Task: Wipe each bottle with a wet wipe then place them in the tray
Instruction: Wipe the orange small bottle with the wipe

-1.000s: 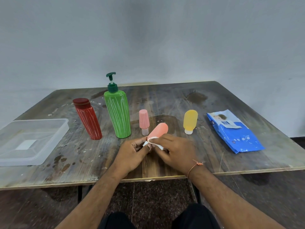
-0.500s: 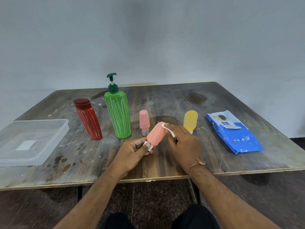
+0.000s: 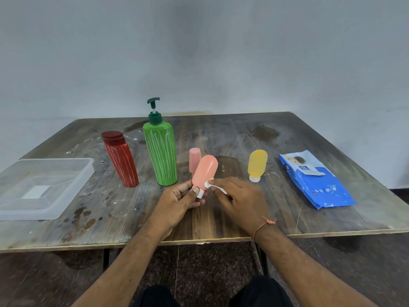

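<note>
Left hand (image 3: pixel 179 199) grips salmon bottle (image 3: pixel 204 170); right hand (image 3: pixel 240 199) presses wipe (image 3: pixel 209 183) against it.

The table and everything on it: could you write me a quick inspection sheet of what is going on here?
Surface: worn wooden table, stained.
Job's things: orange bottle held cap-down above the table; white wipe against its side. Red bottle, green pump bottle, small pink bottle and yellow bottle stand in a row. Clear tray at left holds no bottles.
Clutter: blue wipes pack at right.
Grips: left hand pinches the orange bottle near its cap; right hand holds the wipe.
Cables: nothing seen.
Surroundings: plain grey wall.
</note>
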`<state>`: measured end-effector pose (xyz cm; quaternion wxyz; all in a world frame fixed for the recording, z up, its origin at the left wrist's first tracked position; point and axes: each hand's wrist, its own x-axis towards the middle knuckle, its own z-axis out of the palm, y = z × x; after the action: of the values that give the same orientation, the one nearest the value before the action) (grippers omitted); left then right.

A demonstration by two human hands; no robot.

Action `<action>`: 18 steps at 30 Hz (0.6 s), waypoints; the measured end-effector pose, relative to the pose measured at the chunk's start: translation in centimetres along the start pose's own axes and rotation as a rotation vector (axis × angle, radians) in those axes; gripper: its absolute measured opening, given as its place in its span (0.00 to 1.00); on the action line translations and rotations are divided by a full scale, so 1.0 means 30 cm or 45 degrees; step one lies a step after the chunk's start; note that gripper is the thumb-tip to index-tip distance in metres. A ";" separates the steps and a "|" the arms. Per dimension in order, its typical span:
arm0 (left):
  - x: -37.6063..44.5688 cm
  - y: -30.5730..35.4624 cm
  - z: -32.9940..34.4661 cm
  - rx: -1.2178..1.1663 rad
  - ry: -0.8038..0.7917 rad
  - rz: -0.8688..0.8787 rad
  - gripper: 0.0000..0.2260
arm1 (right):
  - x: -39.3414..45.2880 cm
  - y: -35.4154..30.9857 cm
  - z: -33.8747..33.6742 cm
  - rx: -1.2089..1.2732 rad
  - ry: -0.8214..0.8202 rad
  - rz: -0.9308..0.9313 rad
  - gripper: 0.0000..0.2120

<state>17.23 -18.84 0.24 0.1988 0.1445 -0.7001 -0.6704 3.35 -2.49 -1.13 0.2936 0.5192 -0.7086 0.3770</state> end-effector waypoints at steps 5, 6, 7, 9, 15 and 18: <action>-0.012 0.013 0.007 0.142 -0.120 0.000 0.11 | 0.002 0.007 -0.009 0.015 0.107 0.248 0.12; -0.012 0.014 0.007 0.167 -0.127 0.000 0.11 | 0.004 0.004 -0.014 0.008 0.107 0.283 0.13; -0.011 0.014 0.007 0.189 -0.134 0.000 0.11 | 0.005 0.001 -0.018 -0.006 0.104 0.312 0.13; -0.011 0.014 0.006 0.218 -0.149 0.006 0.12 | 0.008 -0.003 -0.022 -0.012 0.090 0.360 0.13; -0.013 0.010 0.011 0.212 -0.115 0.009 0.11 | 0.006 0.004 -0.021 0.028 0.040 0.271 0.15; -0.006 0.007 0.011 0.166 -0.060 -0.011 0.11 | -0.001 -0.001 -0.010 0.069 -0.070 0.140 0.14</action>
<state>17.24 -18.44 0.42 0.1697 0.1444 -0.7460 -0.6275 3.38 -2.23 -0.97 0.2387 0.4974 -0.7334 0.3972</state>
